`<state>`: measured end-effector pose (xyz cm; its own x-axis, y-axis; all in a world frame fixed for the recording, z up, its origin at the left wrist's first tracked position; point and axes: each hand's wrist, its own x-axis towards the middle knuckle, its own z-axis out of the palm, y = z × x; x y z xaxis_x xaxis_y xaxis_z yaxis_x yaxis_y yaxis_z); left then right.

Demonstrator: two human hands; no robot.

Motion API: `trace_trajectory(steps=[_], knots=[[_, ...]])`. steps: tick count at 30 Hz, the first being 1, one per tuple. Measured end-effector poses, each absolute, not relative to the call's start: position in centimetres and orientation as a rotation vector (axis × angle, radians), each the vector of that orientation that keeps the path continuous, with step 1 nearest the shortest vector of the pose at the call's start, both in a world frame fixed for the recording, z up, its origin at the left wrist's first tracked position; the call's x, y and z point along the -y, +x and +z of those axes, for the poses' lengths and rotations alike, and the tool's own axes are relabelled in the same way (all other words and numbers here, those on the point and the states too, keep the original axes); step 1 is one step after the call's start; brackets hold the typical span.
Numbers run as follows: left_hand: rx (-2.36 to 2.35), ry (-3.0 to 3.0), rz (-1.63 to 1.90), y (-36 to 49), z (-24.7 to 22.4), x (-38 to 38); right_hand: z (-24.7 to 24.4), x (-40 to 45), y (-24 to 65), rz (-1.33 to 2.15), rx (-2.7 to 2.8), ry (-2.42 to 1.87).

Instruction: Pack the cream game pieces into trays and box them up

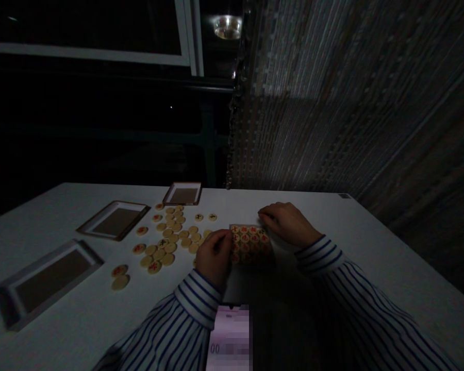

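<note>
A small box [272, 253] holds rows of round Chinese chess pieces [244, 238] with red and dark characters. At its left edge is my left hand [213, 257], closed, thumb and fingers curled together; whether a piece is between the fingertips cannot be made out. My right hand [288, 222] rests at the box's far right corner, fingers bent and pressed together, their grip hidden. Left of the box, several loose chess pieces [170, 247] lie scattered on the white table, most with blank sides up. Two pieces with dark characters [205, 217] lie beyond my left hand.
Three shallow open box parts stand left and back: a long one [54, 283], a middle one [116, 221] and a far one [182, 195]. A lit phone [228, 335] lies at the near edge. A string curtain [313, 103] hangs behind the white table [375, 257]. The room is dim.
</note>
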<state>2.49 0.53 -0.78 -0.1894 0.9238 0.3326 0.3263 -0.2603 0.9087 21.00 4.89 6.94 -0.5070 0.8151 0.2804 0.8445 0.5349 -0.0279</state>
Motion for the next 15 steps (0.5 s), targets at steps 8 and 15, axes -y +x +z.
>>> trace_trajectory(steps=[8, 15], knots=[[-1.509, 1.544, 1.485, 2.35, -0.75, -0.54, 7.07, -4.78, 20.89, -0.168, 2.493, -1.352], [-1.497, 1.566, 1.495, 2.10, -0.69, -0.59, 7.38, -4.55, 20.88, -0.185, 2.493, -1.338]])
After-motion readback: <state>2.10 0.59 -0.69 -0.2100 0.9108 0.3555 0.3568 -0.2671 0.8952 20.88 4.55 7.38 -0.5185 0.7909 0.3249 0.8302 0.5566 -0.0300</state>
